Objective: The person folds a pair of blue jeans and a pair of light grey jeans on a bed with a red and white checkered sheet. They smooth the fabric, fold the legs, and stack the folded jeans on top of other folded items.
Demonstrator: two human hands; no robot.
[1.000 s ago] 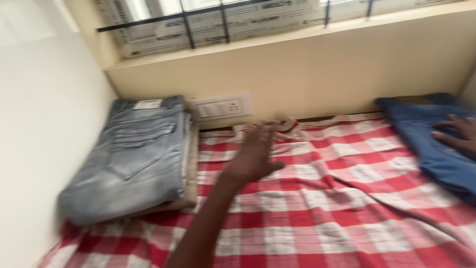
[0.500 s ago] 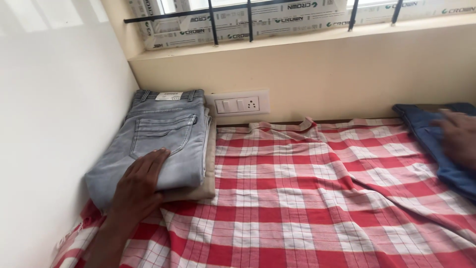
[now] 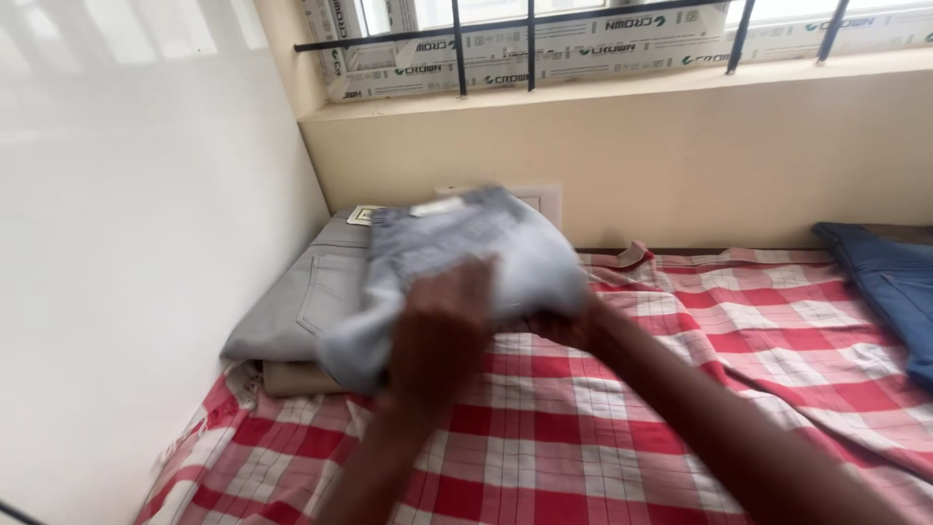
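Folded pale blue jeans [image 3: 457,258] are gripped by both hands and held lifted above the bed [image 3: 583,457]. The left hand [image 3: 437,335] is closed over the near edge of the jeans, fingers on top of the cloth. The right hand [image 3: 564,326] is tucked beneath the right side of the bundle, so only part of it is seen; its grip is closed on the jeans from below. The jeans are blurred.

Just beneath and to the left, a stack of folded grey trousers [image 3: 292,306] is seen, with a beige garment [image 3: 292,377] under it, set in the corner against the white wall [image 3: 117,243]. The bed is covered by a red and white checked sheet. At the right edge, dark blue jeans [image 3: 889,287] are laid, well apart from the hands. Behind, a cream ledge [image 3: 622,87] and a barred window [image 3: 530,34] are shown.
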